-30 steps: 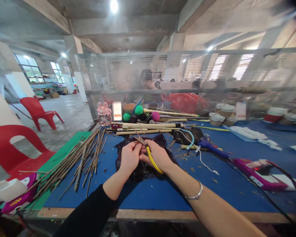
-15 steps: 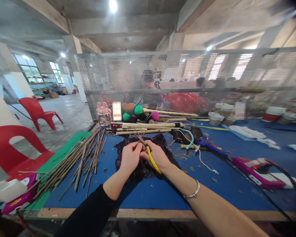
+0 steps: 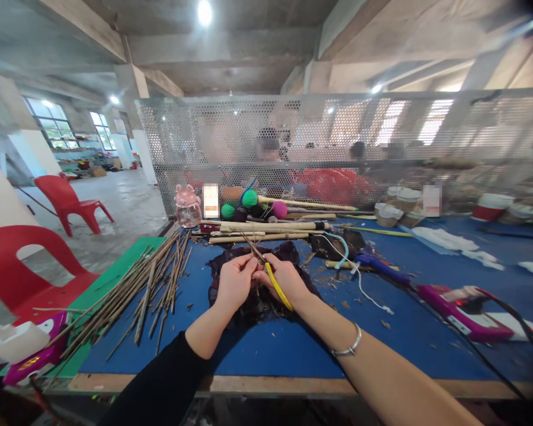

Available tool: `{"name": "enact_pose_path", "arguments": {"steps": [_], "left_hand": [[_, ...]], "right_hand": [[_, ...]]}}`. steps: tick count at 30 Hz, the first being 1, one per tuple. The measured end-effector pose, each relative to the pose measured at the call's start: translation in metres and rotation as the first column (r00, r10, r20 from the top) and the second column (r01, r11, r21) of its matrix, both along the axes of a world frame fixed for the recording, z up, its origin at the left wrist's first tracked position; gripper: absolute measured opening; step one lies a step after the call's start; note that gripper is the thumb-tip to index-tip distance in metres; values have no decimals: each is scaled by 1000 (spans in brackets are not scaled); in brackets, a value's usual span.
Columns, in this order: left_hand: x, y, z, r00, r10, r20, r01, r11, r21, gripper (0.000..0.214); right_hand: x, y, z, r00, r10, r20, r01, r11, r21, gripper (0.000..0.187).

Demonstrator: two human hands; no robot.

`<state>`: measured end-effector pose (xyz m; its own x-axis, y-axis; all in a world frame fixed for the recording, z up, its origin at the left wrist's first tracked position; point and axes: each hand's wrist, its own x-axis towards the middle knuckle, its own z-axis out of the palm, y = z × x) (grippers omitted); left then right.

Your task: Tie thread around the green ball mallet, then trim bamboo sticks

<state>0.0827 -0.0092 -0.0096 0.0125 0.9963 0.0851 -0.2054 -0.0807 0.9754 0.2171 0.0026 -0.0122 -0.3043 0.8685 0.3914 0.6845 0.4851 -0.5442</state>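
My left hand (image 3: pixel 233 283) and my right hand (image 3: pixel 285 278) meet over a dark purple cloth (image 3: pixel 260 296) on the blue table (image 3: pixel 275 343). The right hand is closed on yellow-handled scissors (image 3: pixel 277 286), whose blades point up and left. The left hand pinches a thin brown stick (image 3: pixel 250 245) that rises between the two hands, right beside the blades. My left arm wears a black sleeve, my right wrist a silver bangle (image 3: pixel 349 345).
A heap of thin brown sticks (image 3: pixel 146 281) lies left of the cloth. Thicker bamboo poles (image 3: pixel 266 226) and coloured balls (image 3: pixel 250 199) lie behind. Glue guns (image 3: pixel 459 302) with cords are at right. Red chairs (image 3: pixel 22 266) stand left. People sit behind a mesh screen (image 3: pixel 337 142).
Both hands stay together over the cloth; only small shifts of the scissors and the stick show.
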Motion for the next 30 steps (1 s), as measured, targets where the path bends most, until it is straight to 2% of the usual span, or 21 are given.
{"name": "enact_pose_path", "arguments": {"steps": [3,7,13,16,23,30], "left_hand": [[-1,1,0,1000,18,-10,-18,1000,4,27],[-2,3,-2,998,46,-32,-44,996,81,25],[0,6,-6,999,34,-19,-32,994,101,25],[0,5,-7,1000,18,-1,-18,995,97,27],[-3,4,-5,991,97,-97,-82,985,150,24],[-3,4,-4,985,124,-122,-107,985,137,24]], "right_hand": [[-1,-1,1,999,-16,39,16,1000,-3,31],[-1,-1,1,992,-41,118,36,998,50,38],[1,2,-2,991,-9,134,-12,987,158,53],[2,4,-1,991,18,132,-44,979,197,54],[2,3,0,996,-11,91,2,995,100,47],[3,4,-3,996,-43,78,36,996,87,44]]}}
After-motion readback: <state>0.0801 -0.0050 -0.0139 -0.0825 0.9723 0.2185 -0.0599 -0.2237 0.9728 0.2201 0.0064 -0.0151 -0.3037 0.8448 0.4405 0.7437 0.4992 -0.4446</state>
